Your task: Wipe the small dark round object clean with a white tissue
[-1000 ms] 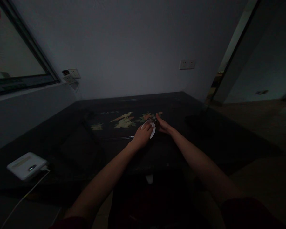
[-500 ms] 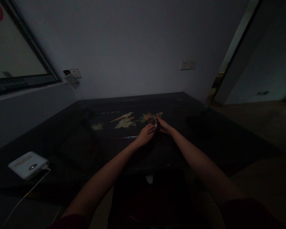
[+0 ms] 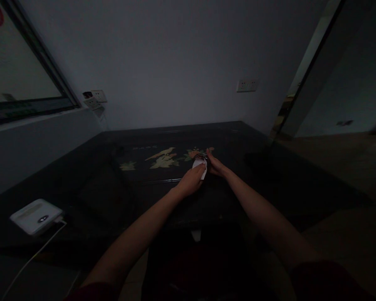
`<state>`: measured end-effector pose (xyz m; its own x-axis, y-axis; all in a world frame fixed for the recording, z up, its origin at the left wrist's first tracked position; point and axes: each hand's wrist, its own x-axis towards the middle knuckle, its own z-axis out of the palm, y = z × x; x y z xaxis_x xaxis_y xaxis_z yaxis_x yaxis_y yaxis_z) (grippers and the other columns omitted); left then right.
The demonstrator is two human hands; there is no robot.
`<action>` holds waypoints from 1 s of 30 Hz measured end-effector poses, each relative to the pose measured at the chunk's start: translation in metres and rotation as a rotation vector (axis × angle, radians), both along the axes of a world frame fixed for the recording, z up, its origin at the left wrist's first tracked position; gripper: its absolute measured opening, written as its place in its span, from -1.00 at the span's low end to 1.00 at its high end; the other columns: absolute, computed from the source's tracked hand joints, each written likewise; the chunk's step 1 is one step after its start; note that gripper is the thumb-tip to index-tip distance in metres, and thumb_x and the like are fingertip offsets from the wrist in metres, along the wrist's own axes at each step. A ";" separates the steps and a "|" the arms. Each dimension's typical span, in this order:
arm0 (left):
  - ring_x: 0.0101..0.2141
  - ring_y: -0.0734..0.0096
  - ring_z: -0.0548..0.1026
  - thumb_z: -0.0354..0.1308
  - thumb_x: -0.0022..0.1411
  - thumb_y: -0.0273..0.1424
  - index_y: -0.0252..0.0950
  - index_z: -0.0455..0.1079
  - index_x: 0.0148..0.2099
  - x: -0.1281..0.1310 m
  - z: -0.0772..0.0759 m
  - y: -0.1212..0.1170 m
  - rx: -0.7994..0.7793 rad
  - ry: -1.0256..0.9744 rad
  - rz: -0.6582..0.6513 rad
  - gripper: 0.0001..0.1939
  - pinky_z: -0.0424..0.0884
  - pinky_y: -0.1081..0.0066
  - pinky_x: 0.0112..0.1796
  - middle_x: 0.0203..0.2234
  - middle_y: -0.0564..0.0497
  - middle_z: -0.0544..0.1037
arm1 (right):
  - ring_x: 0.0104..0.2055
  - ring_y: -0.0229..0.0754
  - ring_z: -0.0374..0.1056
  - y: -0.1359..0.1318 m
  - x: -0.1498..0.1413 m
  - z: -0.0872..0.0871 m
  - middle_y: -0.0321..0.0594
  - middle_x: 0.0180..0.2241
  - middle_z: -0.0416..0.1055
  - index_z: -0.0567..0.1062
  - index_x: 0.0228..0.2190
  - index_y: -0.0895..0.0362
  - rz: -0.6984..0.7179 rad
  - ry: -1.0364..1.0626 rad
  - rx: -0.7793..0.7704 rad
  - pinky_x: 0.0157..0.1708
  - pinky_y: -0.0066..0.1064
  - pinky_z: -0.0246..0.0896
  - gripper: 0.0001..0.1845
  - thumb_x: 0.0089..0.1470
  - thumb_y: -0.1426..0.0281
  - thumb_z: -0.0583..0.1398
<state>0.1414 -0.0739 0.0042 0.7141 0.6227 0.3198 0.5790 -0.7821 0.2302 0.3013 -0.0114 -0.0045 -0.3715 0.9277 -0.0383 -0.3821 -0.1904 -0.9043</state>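
My left hand point(image 3: 191, 180) is closed on a small white sheet point(image 3: 204, 173), paper or tissue, with the fingertips pressing it against a round object. That round object point(image 3: 200, 156) has a dark, shiny rim; the dim light and the sheet hide what kind it is. Wrapped along its right side is my right hand point(image 3: 217, 167), thumb upward, holding it. Both hands are low over the dark table point(image 3: 181, 205), beside a painted bird and flowers point(image 3: 164, 160).
A white box-shaped device point(image 3: 37, 217) with a white cable point(image 3: 34, 257) sits at the table's left front. Behind the table is a wall with sockets point(image 3: 247, 85) and a plug adapter point(image 3: 92, 101). A doorway opens on the right.
My left hand has shifted slightly down, and more of the white sheet shows over the round object. My right hand stays almost in place.
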 end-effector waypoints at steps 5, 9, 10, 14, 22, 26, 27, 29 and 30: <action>0.32 0.17 0.00 -0.04 0.23 -0.46 -0.48 -0.01 0.28 0.004 -0.006 0.002 0.102 0.084 0.053 -0.41 -0.03 0.03 0.25 0.27 -0.37 0.13 | -0.21 -0.14 0.48 -0.001 -0.002 0.002 -0.14 -0.32 0.56 0.52 -0.27 0.12 -0.042 -0.006 -0.005 -0.04 -0.28 0.31 -0.41 0.21 -0.05 -0.08; 0.33 0.17 -0.04 -0.04 0.28 -0.34 -0.49 -0.11 0.33 0.008 -0.006 0.001 0.162 0.092 0.116 -0.34 -0.13 -0.01 0.26 0.30 -0.35 0.07 | -0.19 -0.14 0.48 -0.003 -0.003 0.002 -0.16 -0.32 0.57 0.53 -0.28 0.11 -0.078 -0.003 -0.028 -0.06 -0.30 0.32 -0.42 0.24 -0.01 -0.10; 0.33 0.16 -0.05 -0.04 0.29 -0.32 -0.47 -0.12 0.34 0.008 -0.006 0.001 0.175 0.096 0.131 -0.34 -0.14 -0.02 0.26 0.31 -0.32 0.06 | -0.18 -0.14 0.48 -0.003 -0.003 0.002 -0.16 -0.32 0.57 0.53 -0.28 0.11 -0.083 0.000 -0.033 -0.06 -0.31 0.32 -0.43 0.25 0.00 -0.10; 0.32 0.14 -0.01 -0.05 0.28 -0.37 -0.36 -0.07 0.36 0.006 -0.001 0.000 0.213 0.127 0.191 -0.36 -0.18 -0.07 0.26 0.32 -0.22 0.06 | -0.18 -0.13 0.48 -0.002 -0.003 0.000 -0.13 -0.32 0.57 0.53 -0.28 0.12 -0.072 0.010 -0.043 -0.09 -0.32 0.34 -0.39 0.23 -0.04 -0.12; 0.28 0.17 0.08 -0.10 0.29 -0.44 -0.35 0.06 0.31 0.007 0.007 -0.006 0.287 0.186 0.274 -0.45 -0.02 -0.03 0.24 0.28 -0.18 0.16 | -0.25 -0.16 0.47 0.005 0.001 -0.006 -0.16 -0.38 0.56 0.52 -0.24 0.14 -0.042 0.098 -0.064 -0.13 -0.34 0.33 -0.40 0.22 -0.04 -0.09; 0.19 0.16 0.24 -0.04 0.25 -0.47 -0.35 0.20 0.21 0.009 0.010 -0.008 0.273 0.161 0.279 -0.53 0.19 0.11 0.16 0.17 -0.20 0.33 | -0.24 -0.15 0.47 0.006 0.002 -0.006 -0.16 -0.38 0.56 0.52 -0.24 0.14 -0.015 0.074 -0.026 -0.14 -0.32 0.33 -0.37 0.20 -0.08 -0.09; 0.17 0.15 0.27 -0.02 0.24 -0.48 -0.34 0.22 0.19 0.009 0.010 -0.009 0.256 0.149 0.275 -0.54 0.24 0.14 0.13 0.14 -0.20 0.35 | -0.25 -0.14 0.47 0.006 0.002 -0.006 -0.16 -0.38 0.56 0.53 -0.25 0.14 -0.012 0.067 -0.012 -0.15 -0.32 0.34 -0.37 0.19 -0.09 -0.08; 0.16 0.14 0.28 0.01 0.22 -0.49 -0.33 0.24 0.17 0.008 0.009 -0.008 0.212 0.111 0.248 -0.55 0.32 0.18 0.08 0.14 -0.21 0.34 | -0.26 -0.13 0.47 0.005 0.002 -0.007 -0.15 -0.39 0.56 0.53 -0.25 0.14 -0.016 0.049 -0.001 -0.17 -0.32 0.34 -0.36 0.18 -0.10 -0.08; 0.16 0.15 0.28 0.02 0.21 -0.50 -0.32 0.24 0.16 0.008 0.008 -0.007 0.186 0.081 0.226 -0.55 0.34 0.20 0.07 0.14 -0.21 0.33 | -0.26 -0.13 0.47 0.005 0.002 -0.007 -0.15 -0.39 0.56 0.53 -0.25 0.14 -0.021 0.040 0.000 -0.17 -0.32 0.34 -0.36 0.18 -0.10 -0.08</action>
